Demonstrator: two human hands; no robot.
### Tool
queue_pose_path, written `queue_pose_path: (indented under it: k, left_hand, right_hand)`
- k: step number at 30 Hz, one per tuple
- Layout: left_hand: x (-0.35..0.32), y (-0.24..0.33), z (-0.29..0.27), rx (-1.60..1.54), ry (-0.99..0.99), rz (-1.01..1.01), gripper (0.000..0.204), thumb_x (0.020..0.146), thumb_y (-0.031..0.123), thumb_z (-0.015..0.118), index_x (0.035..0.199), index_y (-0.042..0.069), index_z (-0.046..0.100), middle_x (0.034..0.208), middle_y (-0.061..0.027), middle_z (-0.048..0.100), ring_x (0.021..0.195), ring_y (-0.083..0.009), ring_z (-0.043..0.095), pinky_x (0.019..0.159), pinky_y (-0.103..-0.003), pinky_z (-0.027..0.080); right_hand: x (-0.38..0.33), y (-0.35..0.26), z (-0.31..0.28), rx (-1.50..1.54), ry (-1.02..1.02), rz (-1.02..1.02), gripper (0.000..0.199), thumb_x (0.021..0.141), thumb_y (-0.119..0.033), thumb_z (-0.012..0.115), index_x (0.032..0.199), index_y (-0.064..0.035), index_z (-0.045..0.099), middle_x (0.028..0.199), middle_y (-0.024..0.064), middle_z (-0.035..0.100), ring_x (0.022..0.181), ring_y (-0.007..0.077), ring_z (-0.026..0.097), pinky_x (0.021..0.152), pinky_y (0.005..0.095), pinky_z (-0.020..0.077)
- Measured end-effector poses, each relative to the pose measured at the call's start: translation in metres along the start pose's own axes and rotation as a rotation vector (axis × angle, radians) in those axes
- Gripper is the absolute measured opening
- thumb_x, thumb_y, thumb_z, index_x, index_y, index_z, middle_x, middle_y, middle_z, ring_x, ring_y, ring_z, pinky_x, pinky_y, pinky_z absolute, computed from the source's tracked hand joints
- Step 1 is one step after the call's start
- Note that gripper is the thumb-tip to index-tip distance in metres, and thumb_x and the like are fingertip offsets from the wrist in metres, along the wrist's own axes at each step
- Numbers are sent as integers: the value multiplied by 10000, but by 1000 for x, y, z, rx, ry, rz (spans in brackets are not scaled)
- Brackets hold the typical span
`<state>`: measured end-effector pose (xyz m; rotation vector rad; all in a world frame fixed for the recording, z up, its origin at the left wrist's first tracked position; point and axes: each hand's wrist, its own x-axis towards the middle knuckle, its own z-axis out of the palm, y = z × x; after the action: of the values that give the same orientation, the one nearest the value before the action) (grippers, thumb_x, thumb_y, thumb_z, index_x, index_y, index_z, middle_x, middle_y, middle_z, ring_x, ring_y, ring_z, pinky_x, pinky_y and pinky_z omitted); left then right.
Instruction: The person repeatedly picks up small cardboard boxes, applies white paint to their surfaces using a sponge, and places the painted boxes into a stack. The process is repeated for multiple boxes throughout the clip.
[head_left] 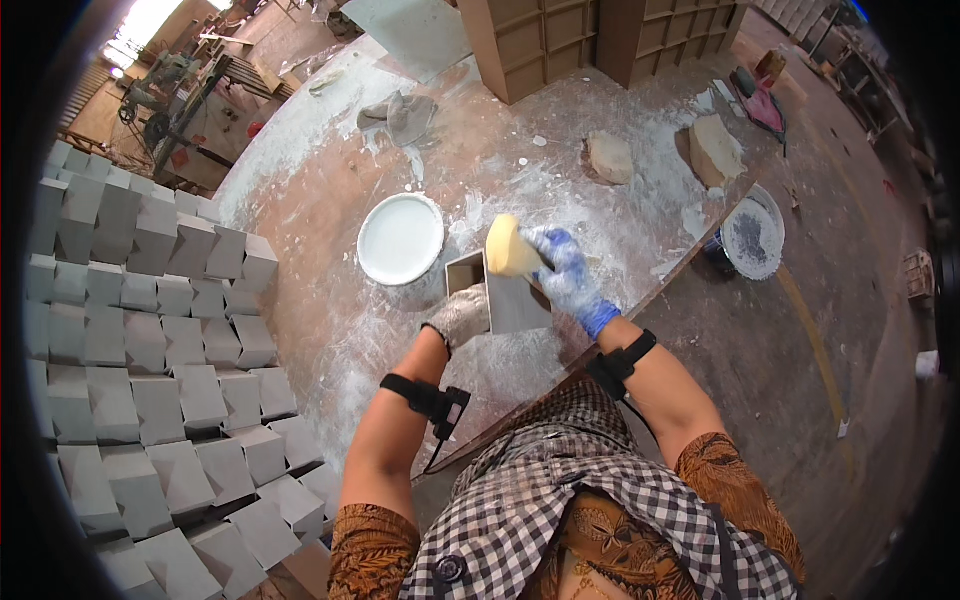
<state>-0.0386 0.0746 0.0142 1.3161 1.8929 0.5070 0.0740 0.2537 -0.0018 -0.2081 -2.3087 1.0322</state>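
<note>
Past the near edge of the white-smeared counter (310,200), the left hand (462,316) grips one open grey box (515,305) and the right hand (563,270) clasps one yellow pad (508,248) over it. Stacked blocks (183,342), too many to count, crowd the left; one round white container (362,250) stands left of the hands, one bucket (716,255) right, outside the edge. Bare counter opens beyond, toward two pale lumps (611,158), one cloth (400,117), two gridded panels (550,45); machinery (180,105) stands far left.

2 hands (568,272), 1 yellow sponge (510,248), 1 held box (518,305), 2 pale lumps (714,151)
</note>
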Motion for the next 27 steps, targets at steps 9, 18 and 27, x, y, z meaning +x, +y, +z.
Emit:
queue_pose_path:
  k: [9,18,27]
  left_hand:
    - [15,-44,20,-259,78,-72,216,850,102,547,1047,42,612,1028,-106,636,945,-228,605,791,-320,499]
    - [-34,-10,-10,-1436,148,-308,258,927,209,506,1114,42,570,1014,-71,635,860,-176,628,704,-334,543]
    - [-136,5,-29,-978,451,55,354,940,222,479,1257,65,499,1236,-74,557,1072,-185,557,909,-335,476]
  right_hand:
    - [-123,-33,-43,41,-553,-188,510,627,-63,722,1120,-142,619,1001,36,602,942,234,572,830,349,484]
    - [-81,-25,-88,388,87,362,597,569,91,658,1150,-16,571,1094,82,543,1042,208,528,929,294,411]
    - [-38,-60,-50,138,-182,-73,621,571,-15,735,1168,-56,571,1052,120,567,976,289,551,863,362,442]
